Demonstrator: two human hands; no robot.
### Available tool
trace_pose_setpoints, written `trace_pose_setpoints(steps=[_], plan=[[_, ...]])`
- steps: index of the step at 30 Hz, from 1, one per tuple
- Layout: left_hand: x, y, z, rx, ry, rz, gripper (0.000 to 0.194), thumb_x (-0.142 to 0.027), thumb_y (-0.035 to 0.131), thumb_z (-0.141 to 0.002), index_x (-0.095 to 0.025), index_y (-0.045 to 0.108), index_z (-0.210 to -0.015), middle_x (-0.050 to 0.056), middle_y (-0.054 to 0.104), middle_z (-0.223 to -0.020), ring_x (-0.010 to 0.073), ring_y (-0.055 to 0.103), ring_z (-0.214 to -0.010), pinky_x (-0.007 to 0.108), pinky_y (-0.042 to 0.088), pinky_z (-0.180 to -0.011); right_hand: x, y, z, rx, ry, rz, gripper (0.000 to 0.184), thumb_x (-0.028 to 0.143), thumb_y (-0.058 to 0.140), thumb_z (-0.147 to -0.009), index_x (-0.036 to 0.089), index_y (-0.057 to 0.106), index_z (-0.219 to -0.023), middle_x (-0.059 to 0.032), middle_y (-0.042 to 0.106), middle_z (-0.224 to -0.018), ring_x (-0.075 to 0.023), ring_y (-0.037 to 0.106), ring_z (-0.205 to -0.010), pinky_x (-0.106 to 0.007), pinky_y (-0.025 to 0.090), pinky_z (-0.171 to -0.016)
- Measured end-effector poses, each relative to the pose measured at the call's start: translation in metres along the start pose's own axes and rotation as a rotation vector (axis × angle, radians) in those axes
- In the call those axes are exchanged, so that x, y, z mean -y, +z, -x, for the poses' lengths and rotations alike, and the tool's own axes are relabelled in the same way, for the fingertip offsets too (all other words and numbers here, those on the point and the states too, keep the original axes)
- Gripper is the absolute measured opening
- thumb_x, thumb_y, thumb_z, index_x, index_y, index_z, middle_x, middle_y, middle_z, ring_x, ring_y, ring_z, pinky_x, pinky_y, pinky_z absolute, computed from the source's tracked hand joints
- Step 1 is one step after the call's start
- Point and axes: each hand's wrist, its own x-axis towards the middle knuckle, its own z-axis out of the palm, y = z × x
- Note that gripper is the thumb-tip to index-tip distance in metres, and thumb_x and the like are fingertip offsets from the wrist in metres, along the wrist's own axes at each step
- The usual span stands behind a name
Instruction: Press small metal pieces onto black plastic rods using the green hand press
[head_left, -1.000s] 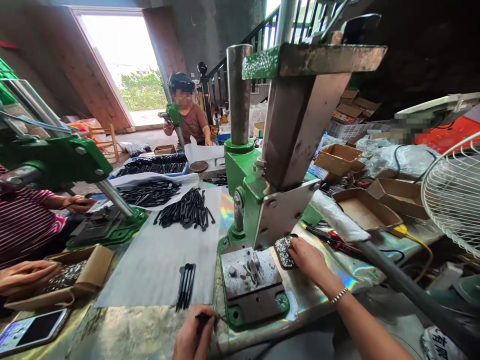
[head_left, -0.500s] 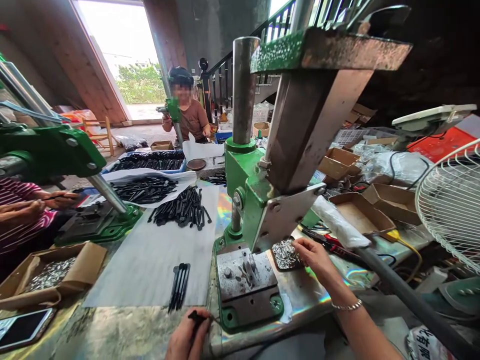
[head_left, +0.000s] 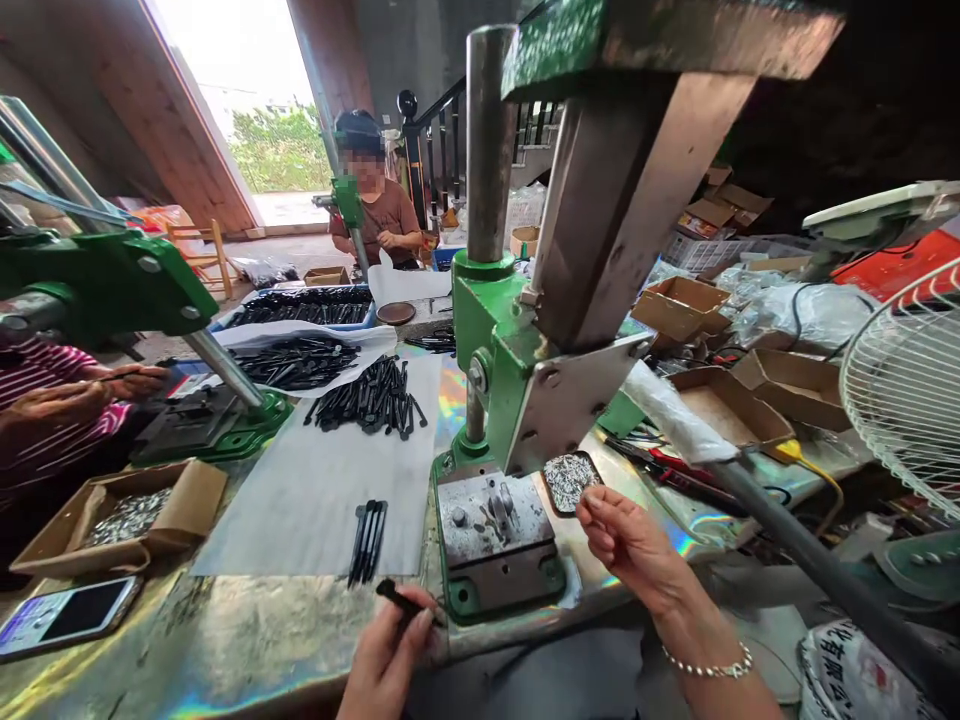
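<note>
My left hand [head_left: 390, 652], low in front, is closed round a slim black piece with a wider flat head [head_left: 397, 597]. My right hand [head_left: 634, 548] has thumb and fingers pinched together just beside the small tray [head_left: 553, 497] of shiny metal bits [head_left: 572, 478]; anything in the pinch is too small to make out. Between the hands stands the green hand press [head_left: 487, 330], its steel die block [head_left: 480, 525] bolted on the base. Left of the base, several slim black pieces [head_left: 367, 540] lie side by side on white paper [head_left: 300, 520].
A heap of black pieces [head_left: 367, 395] lies farther back on the paper. At left are a cardboard box [head_left: 184, 505] of metal bits, a phone [head_left: 71, 615] and a person's hands [head_left: 67, 400] at another press. The press lever [head_left: 795, 550] and a fan [head_left: 911, 400] stand at right.
My right hand has drawn back from the metal bits toward me, fingers still pinched. My left hand has turned and shifted slightly right with the black piece. The whole view has tilted down a little.
</note>
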Motion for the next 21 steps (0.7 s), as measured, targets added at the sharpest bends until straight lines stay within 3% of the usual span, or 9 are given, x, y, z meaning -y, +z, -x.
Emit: trace_pose_setpoints(steps=[4,10,14,21], plan=[[-0.021,0.022,0.005,0.101,-0.217,0.403,0.027,-0.043,0.067,-0.085,-0.017,0.063,-0.090,0.002,0.066,-0.084,0.0105,0.060,-0.063,0.021,0.049,-0.056,-0.030,0.037,0.036,0.118,0.050,0.111,0.035,0.045,0.081,-0.074,0.016,0.060,-0.073,0.0030,0.060,-0.061,-0.0015,0.036,-0.040,-0.014,0.026,-0.038],[-0.033,0.035,0.004,0.136,-0.375,0.739,0.028,-0.036,0.079,-0.075,-0.015,0.064,-0.084,0.000,0.066,-0.072,0.0050,0.057,-0.049,0.013,0.045,-0.043,-0.081,0.073,0.068,0.303,0.101,0.300,0.040,0.054,0.070,-0.080,0.016,0.066,-0.090,0.0013,0.063,-0.066,-0.0046,0.042,-0.042,-0.017,0.033,-0.039],[-0.030,0.032,0.005,0.155,-0.436,0.859,0.027,-0.033,0.080,-0.074,-0.014,0.064,-0.085,0.000,0.069,-0.071,0.0035,0.057,-0.045,0.011,0.044,-0.041,-0.085,0.085,0.078,0.346,0.092,0.307,0.034,0.051,0.064,-0.085,0.019,0.059,-0.092,0.0022,0.062,-0.073,-0.0050,0.042,-0.046,-0.016,0.036,-0.042],[-0.028,0.030,0.006,0.186,-0.481,0.938,0.023,-0.028,0.080,-0.075,-0.013,0.065,-0.085,0.001,0.071,-0.073,0.0023,0.058,-0.045,0.009,0.044,-0.043,-0.078,0.096,0.083,0.306,0.036,0.391,0.031,0.050,0.060,-0.089,0.020,0.051,-0.086,0.0022,0.061,-0.073,-0.0071,0.042,-0.051,-0.018,0.035,-0.046]])
